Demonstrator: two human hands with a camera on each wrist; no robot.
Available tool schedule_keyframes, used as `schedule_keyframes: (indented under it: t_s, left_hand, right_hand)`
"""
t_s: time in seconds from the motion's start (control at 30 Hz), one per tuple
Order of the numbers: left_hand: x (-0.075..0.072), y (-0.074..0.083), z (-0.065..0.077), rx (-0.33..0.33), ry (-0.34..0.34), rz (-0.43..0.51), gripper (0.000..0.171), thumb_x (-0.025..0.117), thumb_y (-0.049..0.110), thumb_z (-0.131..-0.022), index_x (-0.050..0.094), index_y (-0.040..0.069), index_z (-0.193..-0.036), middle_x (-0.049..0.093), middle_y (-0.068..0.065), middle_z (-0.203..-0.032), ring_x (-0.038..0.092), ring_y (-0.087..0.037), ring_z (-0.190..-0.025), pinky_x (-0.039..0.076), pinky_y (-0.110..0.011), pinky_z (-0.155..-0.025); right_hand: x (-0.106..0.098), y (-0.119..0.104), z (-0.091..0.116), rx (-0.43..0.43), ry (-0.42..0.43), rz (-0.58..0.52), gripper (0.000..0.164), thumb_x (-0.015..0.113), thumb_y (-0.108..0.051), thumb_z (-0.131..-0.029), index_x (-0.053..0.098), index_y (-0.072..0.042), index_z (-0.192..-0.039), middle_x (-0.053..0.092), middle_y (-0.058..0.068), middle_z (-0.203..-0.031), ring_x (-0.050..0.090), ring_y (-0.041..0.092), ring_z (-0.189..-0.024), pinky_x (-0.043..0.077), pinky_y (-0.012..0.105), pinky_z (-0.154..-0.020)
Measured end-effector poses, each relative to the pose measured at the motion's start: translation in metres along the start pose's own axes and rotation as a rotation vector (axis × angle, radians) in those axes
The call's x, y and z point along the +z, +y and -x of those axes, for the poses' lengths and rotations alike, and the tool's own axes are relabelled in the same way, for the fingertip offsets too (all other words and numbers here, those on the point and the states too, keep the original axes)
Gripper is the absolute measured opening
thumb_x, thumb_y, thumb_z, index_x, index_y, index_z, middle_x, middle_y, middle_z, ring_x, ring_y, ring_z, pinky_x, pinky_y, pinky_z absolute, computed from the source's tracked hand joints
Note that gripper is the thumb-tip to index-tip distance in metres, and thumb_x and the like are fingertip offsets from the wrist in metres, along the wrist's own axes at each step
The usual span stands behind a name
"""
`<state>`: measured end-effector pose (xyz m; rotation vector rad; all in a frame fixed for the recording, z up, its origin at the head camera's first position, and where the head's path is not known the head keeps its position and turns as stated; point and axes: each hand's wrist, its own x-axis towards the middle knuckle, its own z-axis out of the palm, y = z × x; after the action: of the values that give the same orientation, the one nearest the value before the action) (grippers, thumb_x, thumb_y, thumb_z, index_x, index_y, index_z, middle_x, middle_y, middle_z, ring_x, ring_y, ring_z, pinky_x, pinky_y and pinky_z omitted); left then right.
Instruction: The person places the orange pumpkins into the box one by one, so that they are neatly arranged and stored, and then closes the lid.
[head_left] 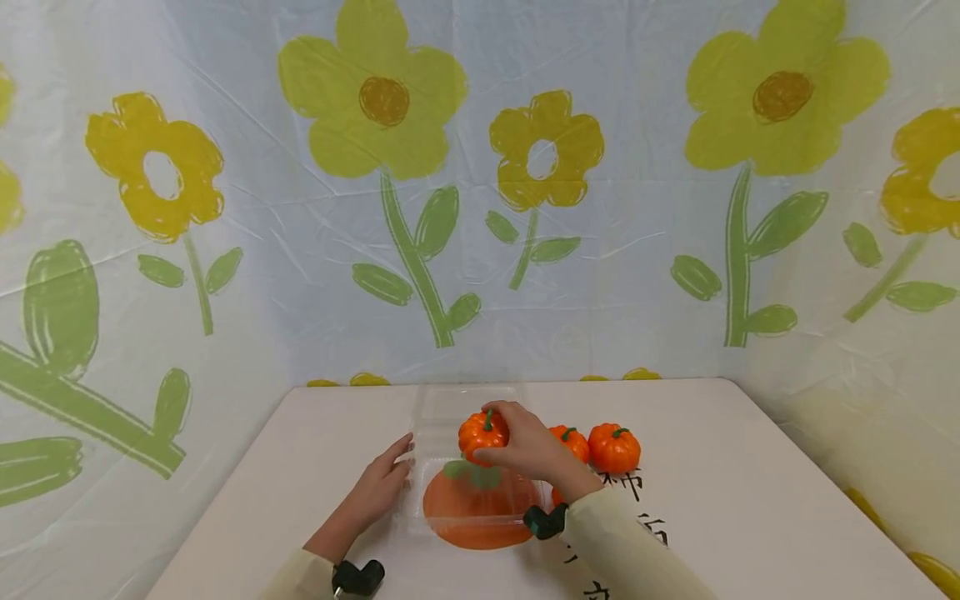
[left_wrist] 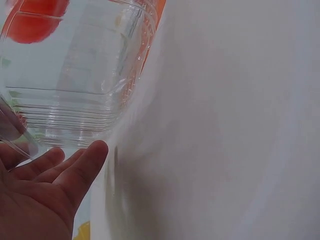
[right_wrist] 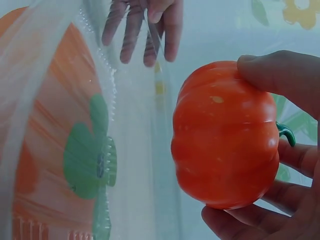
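My right hand (head_left: 531,446) grips an orange toy pumpkin (head_left: 474,435) with a green stem, held above a clear plastic box (head_left: 417,504). In the right wrist view the thumb lies on one side of the pumpkin (right_wrist: 225,140) and the fingers on the other. The box stands open, its clear lid (head_left: 465,404) folded back toward the far side. At the left side of the box is my left hand (head_left: 378,487), fingers mostly straight at the plastic. In the left wrist view its fingertips come up to the ribbed box wall (left_wrist: 70,117).
Two more toy pumpkins (head_left: 615,448) sit right of the box, and a third (head_left: 557,497) is mostly hidden by my right arm. An orange fruit print (head_left: 480,535) shows through and below the box. Black brush characters (head_left: 654,529) mark the white tabletop (head_left: 720,467). Flowered cloth surrounds it.
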<state>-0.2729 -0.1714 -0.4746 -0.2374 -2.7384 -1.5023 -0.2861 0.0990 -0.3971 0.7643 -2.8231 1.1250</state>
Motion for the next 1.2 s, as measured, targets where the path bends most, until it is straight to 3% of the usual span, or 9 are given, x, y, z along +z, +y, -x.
schedule_keyframes:
  t_s: [0.23, 0.63, 0.97, 1.2]
  left_hand:
    - [0.001, -0.004, -0.001, 0.006, 0.000, 0.005, 0.051, 0.042, 0.020, -0.102, 0.033, 0.010, -0.151, 0.046, -0.017, -0.148, 0.051, -0.037, -0.130, 0.049, -0.050, -0.101]
    - [0.001, -0.004, 0.001, -0.002, -0.010, 0.006, 0.051, 0.043, 0.021, -0.102, 0.033, 0.011, -0.151, 0.046, -0.016, -0.148, 0.055, -0.035, -0.126, 0.050, -0.049, -0.099]
    - [0.000, -0.002, 0.002, -0.008, -0.014, 0.016, 0.052, 0.044, 0.021, -0.101, 0.033, 0.010, -0.151, 0.047, -0.017, -0.147, 0.058, -0.033, -0.121, 0.052, -0.049, -0.097]
    - [-0.001, -0.002, 0.001, 0.002, -0.032, 0.043, 0.053, 0.043, 0.020, -0.101, 0.032, 0.010, -0.151, 0.045, -0.019, -0.147, 0.061, -0.032, -0.116, 0.054, -0.047, -0.094]
  right_hand:
    - [0.004, -0.005, -0.010, -0.003, -0.036, 0.002, 0.068, 0.074, -0.044, -0.079, 0.049, -0.014, -0.135, 0.055, 0.004, -0.129, 0.055, 0.019, -0.106, 0.052, 0.037, -0.089]
    - [0.011, -0.015, -0.026, -0.030, -0.119, 0.063, 0.071, 0.078, -0.039, -0.077, 0.051, -0.015, -0.138, 0.056, 0.003, -0.135, 0.055, 0.022, -0.115, 0.050, 0.043, -0.099]
    - [0.023, -0.020, -0.040, -0.018, -0.177, 0.083, 0.066, 0.080, -0.040, -0.074, 0.057, -0.020, -0.133, 0.063, -0.003, -0.125, 0.059, 0.014, -0.102, 0.054, 0.033, -0.089]
    - [0.029, -0.024, -0.045, -0.022, -0.225, 0.120, 0.065, 0.081, -0.039, -0.073, 0.058, -0.019, -0.131, 0.062, -0.003, -0.124, 0.059, 0.014, -0.104, 0.054, 0.032, -0.091]
